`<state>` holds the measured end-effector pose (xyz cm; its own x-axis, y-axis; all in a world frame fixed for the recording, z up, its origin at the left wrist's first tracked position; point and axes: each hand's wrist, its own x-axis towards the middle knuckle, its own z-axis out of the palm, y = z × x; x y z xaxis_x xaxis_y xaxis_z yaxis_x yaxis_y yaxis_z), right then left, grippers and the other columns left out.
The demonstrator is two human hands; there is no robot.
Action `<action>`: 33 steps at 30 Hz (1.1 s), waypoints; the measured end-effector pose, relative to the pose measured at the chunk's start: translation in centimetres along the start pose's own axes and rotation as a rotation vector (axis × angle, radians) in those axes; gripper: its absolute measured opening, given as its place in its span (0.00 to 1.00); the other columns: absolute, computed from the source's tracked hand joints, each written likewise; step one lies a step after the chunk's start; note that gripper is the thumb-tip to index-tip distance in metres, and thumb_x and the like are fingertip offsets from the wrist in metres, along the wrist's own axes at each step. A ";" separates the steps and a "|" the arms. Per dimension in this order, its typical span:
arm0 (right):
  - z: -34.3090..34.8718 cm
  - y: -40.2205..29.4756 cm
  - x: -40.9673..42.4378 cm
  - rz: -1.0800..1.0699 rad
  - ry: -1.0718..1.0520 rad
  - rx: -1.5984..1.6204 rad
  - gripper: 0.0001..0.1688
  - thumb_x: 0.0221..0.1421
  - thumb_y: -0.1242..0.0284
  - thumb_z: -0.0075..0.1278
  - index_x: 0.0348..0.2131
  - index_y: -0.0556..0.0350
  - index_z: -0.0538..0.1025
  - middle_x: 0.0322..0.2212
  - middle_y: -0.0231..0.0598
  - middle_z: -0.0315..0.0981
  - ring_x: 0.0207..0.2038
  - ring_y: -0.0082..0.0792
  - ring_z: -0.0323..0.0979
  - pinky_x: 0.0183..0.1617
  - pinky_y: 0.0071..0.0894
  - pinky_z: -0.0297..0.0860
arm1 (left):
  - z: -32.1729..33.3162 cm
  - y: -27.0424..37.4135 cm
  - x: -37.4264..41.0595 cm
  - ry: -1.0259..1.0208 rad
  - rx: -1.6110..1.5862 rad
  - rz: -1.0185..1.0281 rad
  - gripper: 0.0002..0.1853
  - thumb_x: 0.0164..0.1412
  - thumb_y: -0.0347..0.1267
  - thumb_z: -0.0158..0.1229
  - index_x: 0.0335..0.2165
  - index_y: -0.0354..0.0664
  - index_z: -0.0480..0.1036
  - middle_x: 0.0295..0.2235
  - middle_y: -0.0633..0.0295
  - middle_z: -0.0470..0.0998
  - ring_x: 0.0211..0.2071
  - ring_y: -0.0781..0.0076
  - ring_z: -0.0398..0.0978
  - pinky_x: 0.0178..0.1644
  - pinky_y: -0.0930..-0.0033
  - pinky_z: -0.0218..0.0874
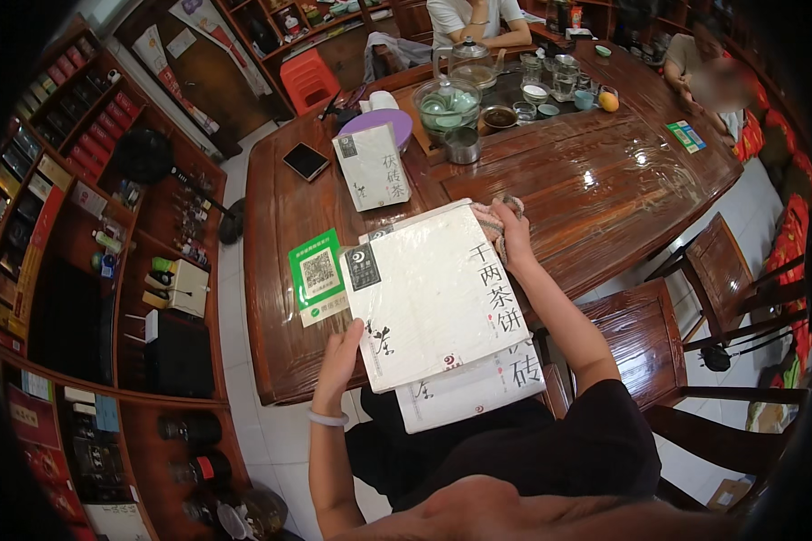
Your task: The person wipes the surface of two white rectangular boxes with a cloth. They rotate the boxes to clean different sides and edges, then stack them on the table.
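Note:
A white, plastic-wrapped tea box (433, 297) lies on top of a second white box (474, 399), which juts out below it near the table's edge. My left hand (342, 355) is at the upper box's left edge, its fingers partly hidden beneath. At the upper right corner, my right hand (512, 233) grips a pink and grey cloth (492, 226) against the box. Beyond them, a third white tea box (373, 168) lies on the wooden table (568, 209). All three boxes bear writing.
A phone (306, 161), a green printed card (318, 270) and a purple-lidded bowl (379, 125) are on the table. Farther back stand a glass bowl of cups (446, 108), a glass kettle (474, 64) and a metal cup (462, 145). Two people sit across. Wooden chairs (633, 338) stand at right.

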<state>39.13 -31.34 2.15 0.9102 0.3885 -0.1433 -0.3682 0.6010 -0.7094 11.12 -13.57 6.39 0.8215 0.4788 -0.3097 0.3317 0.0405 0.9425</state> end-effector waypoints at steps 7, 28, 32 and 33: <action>-0.5 0.6 0.5 -0.044 0.001 -0.025 0.12 0.50 0.67 0.48 0.28 0.59 0.68 0.29 0.44 0.72 0.28 0.30 0.73 0.28 0.26 0.70 | 1.9 -3.6 -2.4 0.190 -0.284 0.077 0.20 0.60 0.41 0.43 0.33 0.33 0.71 0.29 0.65 0.73 0.29 0.82 0.68 0.33 0.79 0.59; 0.4 -0.2 -0.9 -0.096 -0.086 -0.134 0.13 0.51 0.70 0.49 0.34 0.62 0.69 0.31 0.38 0.70 0.31 0.24 0.70 0.33 0.23 0.67 | 3.4 -5.2 -3.0 0.167 -0.459 0.293 0.21 0.51 0.38 0.52 0.38 0.30 0.67 0.33 0.62 0.72 0.34 0.79 0.69 0.40 0.78 0.58; 0.0 0.1 -0.5 -0.152 -0.121 -0.202 0.16 0.52 0.71 0.48 0.40 0.62 0.69 0.34 0.37 0.70 0.34 0.24 0.69 0.36 0.22 0.67 | 3.5 -4.9 -3.0 0.159 -0.474 0.297 0.22 0.50 0.39 0.52 0.37 0.30 0.67 0.33 0.61 0.72 0.34 0.78 0.69 0.39 0.78 0.59; 0.0 0.1 -0.6 -0.141 -0.135 -0.205 0.17 0.52 0.71 0.48 0.40 0.62 0.68 0.35 0.37 0.70 0.35 0.24 0.69 0.37 0.22 0.66 | 3.5 -4.9 -3.0 0.163 -0.474 0.298 0.22 0.50 0.39 0.52 0.37 0.30 0.67 0.33 0.62 0.72 0.34 0.78 0.69 0.39 0.78 0.59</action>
<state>38.57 -31.51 2.20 0.9112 0.4089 0.0504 -0.1809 0.5069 -0.8428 8.65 -18.32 2.27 0.7533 0.6568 -0.0342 -0.1776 0.2533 0.9509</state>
